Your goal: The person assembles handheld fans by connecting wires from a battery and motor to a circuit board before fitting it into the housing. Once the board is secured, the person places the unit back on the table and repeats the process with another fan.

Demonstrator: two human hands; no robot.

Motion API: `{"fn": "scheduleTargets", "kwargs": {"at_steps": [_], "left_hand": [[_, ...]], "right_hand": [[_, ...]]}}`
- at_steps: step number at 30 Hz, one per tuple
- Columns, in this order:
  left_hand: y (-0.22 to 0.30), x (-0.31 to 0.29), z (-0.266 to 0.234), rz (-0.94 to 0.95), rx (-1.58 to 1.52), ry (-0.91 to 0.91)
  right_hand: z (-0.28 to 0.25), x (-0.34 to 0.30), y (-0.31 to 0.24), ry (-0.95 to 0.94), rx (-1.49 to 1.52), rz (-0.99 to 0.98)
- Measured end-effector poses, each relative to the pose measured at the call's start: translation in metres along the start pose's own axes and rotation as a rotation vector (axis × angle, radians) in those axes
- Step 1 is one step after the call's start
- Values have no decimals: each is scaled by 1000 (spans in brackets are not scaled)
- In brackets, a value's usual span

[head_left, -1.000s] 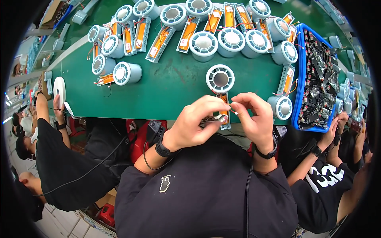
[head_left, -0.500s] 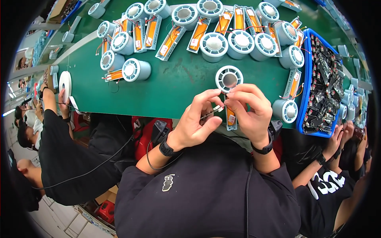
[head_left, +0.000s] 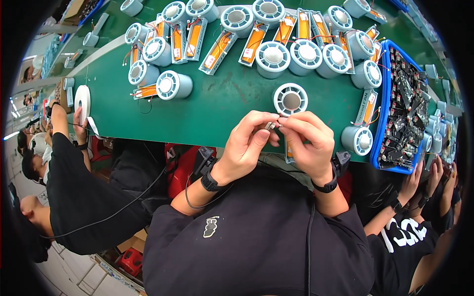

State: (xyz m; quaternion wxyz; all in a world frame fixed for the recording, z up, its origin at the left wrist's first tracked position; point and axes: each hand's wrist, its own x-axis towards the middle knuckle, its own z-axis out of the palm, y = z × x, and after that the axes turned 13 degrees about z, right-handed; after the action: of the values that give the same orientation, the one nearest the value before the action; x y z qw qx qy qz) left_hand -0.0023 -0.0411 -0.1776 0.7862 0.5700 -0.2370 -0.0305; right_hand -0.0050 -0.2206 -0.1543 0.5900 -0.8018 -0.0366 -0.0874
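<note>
A small circuit board with a pale connector [head_left: 270, 126] is pinched in the fingertips of my left hand [head_left: 246, 143], mostly hidden by them. My right hand [head_left: 313, 144] is closed, thumb against forefinger, on what looks like a thin wire; its end is too small to make out. The fingertips of both hands meet just below the round head of a light-blue handheld fan [head_left: 291, 100]. That fan lies on the green table with its handle toward me. My right hand covers most of the handle, and only a bit of it shows below the fingers.
More light-blue fans [head_left: 272, 56] with orange batteries and loose wires line the table's far side. At right stands a blue tray [head_left: 377, 123] heaped with small black circuit boards. A white tape roll [head_left: 84, 101] is at left. People sit on both sides.
My fingertips have come closer together. The circuit board in my left hand has turned and now shows less, with its connector against the right fingertips. The whole view has shifted slightly.
</note>
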Motion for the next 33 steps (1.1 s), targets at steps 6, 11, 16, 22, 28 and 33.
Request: {"fn": "scheduleTargets", "kwargs": {"at_steps": [6,11,16,22,28,33], "left_hand": [[-2,-1,4,-53,-157,37],[7,6,3,-50,11,32],[13,14,-11,-267,-174,-102],[16,21,-15,-300,-221,-226],[21,18,-14,-128,213,-235],[29,22,-14,-26,469,-258]], "right_hand": [[3,3,2,44,-159,-190],[1,6,-5,55,-323,-283],[-8,6,8,-98,-226,-183],[-22,8,1,-54,-289,-152],[-47,-6,-22,-494,-829,265],[-49,-3,-29,-378,-636,168]]}}
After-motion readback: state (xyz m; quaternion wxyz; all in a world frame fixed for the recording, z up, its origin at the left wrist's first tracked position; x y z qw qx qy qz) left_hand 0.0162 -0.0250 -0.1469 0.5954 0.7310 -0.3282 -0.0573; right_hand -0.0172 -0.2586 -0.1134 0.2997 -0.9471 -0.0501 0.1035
